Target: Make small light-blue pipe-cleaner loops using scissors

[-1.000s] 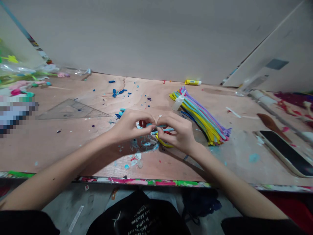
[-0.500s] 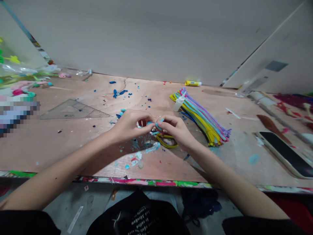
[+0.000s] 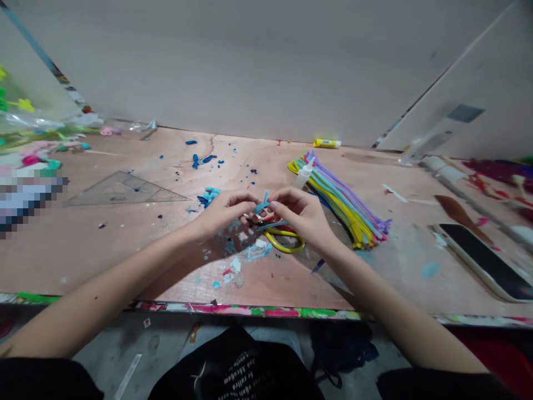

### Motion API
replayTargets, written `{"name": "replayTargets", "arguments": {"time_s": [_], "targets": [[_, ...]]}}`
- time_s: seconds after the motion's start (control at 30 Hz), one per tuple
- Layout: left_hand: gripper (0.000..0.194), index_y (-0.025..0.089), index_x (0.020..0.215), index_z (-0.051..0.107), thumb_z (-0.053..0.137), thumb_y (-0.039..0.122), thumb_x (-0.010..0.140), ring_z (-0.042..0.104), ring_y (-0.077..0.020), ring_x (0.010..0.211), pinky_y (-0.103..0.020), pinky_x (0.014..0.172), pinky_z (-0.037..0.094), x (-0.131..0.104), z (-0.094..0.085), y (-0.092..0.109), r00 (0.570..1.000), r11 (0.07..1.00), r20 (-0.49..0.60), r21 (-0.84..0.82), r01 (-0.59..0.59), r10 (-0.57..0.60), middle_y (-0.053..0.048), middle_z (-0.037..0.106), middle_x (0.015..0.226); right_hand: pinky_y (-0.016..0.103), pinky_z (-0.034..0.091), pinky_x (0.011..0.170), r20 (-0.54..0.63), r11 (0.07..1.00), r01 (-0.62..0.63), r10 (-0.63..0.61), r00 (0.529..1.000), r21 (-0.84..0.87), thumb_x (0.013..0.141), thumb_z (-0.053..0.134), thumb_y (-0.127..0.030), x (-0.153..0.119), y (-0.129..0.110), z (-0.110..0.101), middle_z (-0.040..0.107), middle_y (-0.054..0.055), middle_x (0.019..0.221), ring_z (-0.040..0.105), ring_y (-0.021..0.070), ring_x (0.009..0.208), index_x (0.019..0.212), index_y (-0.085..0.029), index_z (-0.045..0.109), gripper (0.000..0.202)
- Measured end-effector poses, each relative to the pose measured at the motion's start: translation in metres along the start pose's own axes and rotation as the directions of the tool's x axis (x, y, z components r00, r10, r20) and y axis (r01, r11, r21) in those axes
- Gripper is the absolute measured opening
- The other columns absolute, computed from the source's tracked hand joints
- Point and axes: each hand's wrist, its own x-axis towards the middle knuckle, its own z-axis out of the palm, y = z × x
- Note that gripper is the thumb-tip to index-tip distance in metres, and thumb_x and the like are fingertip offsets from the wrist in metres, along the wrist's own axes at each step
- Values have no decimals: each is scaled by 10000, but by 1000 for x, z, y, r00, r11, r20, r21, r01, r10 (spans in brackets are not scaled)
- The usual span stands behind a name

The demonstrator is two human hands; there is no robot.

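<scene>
Between my fingertips is a short, bent light-blue pipe cleaner (image 3: 262, 207), with one end pointing up. My left hand (image 3: 229, 212) pinches its left side between thumb and fingers. From the other side, my right hand (image 3: 297, 213) grips it with thumb and forefinger. Below the hands lies a pair of scissors with yellow handles (image 3: 287, 243), its blades partly hidden by my fingers. Just behind my left hand sits a little pile of light-blue and dark-blue pieces (image 3: 209, 195).
Behind my right hand, a white nozzle bottle (image 3: 303, 175) rests against a bundle of coloured pipe cleaners (image 3: 345, 205). A clear set square (image 3: 125, 189) lies left, a phone (image 3: 485, 261) right, a yellow glue stick (image 3: 327, 143) at the back. Blue scraps (image 3: 235, 264) litter the front.
The pipe cleaner has turned between my fingers, and one end now sticks up. My hands have spread slightly, showing more of the scissors beneath.
</scene>
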Motion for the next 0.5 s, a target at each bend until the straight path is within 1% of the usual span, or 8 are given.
{"name": "replayTargets", "arguments": {"time_s": [0.1, 0.2, 0.27, 0.33, 0.4, 0.43, 0.47, 0.5], "targets": [[121, 151, 844, 653, 622, 267, 858, 668, -141, 604, -245, 544, 524, 1, 2, -3, 1000, 999, -5, -35, -6, 6, -33, 703, 700, 262, 514, 613, 29, 1000, 4, -3, 1000, -28, 799, 714, -373, 0, 1, 1, 685, 23, 784, 619, 116, 659, 852, -165, 663, 220], [139, 149, 839, 639, 644, 286, 860, 666, -135, 592, -235, 535, 520, 1, 4, -7, 1000, 993, -1, -116, 20, -20, -31, 696, 666, 270, 516, 606, 43, 998, -7, 10, 999, -62, 820, 689, -357, 0, 2, 0, 695, 32, 772, 624, 123, 646, 869, -159, 676, 205], [147, 151, 847, 633, 640, 297, 868, 678, -136, 611, -237, 547, 529, 2, 4, -8, 999, 988, -11, -150, 33, -35, -53, 725, 742, 282, 520, 617, 30, 993, 11, -7, 1000, -119, 850, 649, -346, 1, 0, -4, 704, 45, 797, 633, 133, 657, 906, -154, 680, 202], [150, 156, 868, 625, 615, 304, 887, 698, -141, 652, -249, 577, 545, 2, 4, -9, 999, 992, -40, -124, 22, -27, -82, 750, 850, 293, 512, 643, 6, 961, 68, -69, 998, -269, 886, 596, -322, 3, -4, -11, 707, 61, 841, 640, 147, 699, 943, -152, 678, 197], [146, 162, 900, 614, 590, 306, 907, 714, -146, 691, -256, 601, 554, 3, 2, -11, 998, 998, -71, -62, -4, -1, -104, 759, 925, 292, 477, 660, 29, 850, 146, -153, 988, -506, 904, 567, -298, 5, -7, -21, 695, 66, 844, 626, 157, 729, 916, -152, 667, 177], [143, 164, 914, 610, 587, 304, 911, 720, -148, 704, -253, 602, 556, 3, 1, -12, 996, 999, -84, -38, -22, 18, -111, 762, 941, 287, 448, 635, 68, 775, 169, -161, 985, -609, 903, 568, -303, 5, -8, -26, 673, 57, 796, 594, 148, 679, 856, -153, 647, 176], [144, 163, 923, 607, 586, 305, 915, 723, -150, 713, -248, 596, 555, 4, 0, -14, 994, 999, -97, -20, -41, 39, -117, 763, 948, 281, 416, 610, 140, 705, 185, -121, 983, -684, 903, 570, -311, 6, -9, -32, 648, 47, 753, 562, 142, 644, 802, -158, 626, 191], [150, 161, 928, 605, 584, 309, 919, 726, -152, 723, -242, 587, 553, 4, -1, -16, 992, 998, -108, -7, -61, 60, -123, 764, 952, 275, 386, 594, 233, 649, 206, -46, 971, -732, 890, 594, -323, 5, -9, -37, 636, 40, 742, 545, 141, 635, 778, -166, 608, 194]]}}
